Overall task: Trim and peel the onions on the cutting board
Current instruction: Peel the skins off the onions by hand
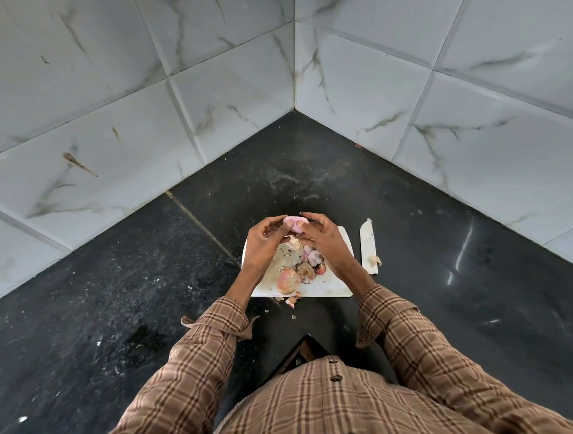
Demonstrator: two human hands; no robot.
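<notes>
Both hands hold 1 smooth, pale pink peeled onion (295, 223) above the far edge of the white rectangular cutting board (333, 285). The left hand (265, 242) and right hand (321, 236) each curl their grip round it; its long axis cannot be told. Papery skins and 1 rounder unpeeled onion (287, 281) lie on the board. A flat pale knife (368, 246) lies on the speckled black worktop (118, 287), pointing away.

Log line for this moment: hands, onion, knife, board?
left hand + right hand: grip peeled onion over cutting board | knife: idle on counter, right of board | unpeeled onion: on board
</notes>
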